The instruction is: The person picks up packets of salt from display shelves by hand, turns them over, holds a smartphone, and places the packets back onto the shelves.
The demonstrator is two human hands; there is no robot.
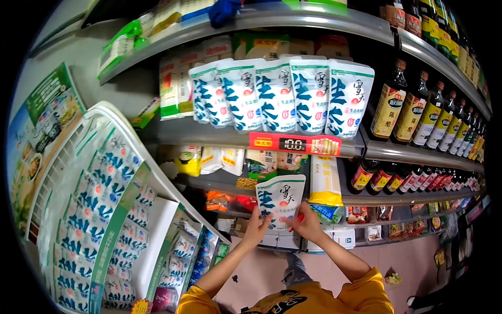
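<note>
A white pouch with blue-green lettering stands upright between my two hands, in front of the lower shelf. My left hand grips its lower left side. My right hand holds its lower right edge, fingers bent against the front. Above, on the shelf, a row of several matching pouches faces forward, over a red price label reading 10.0.
At the left, a white display rack is filled with similar pouches. Dark sauce bottles line the shelves at the right. Noodle packets sit on the lower shelf. Pink floor tiles show below.
</note>
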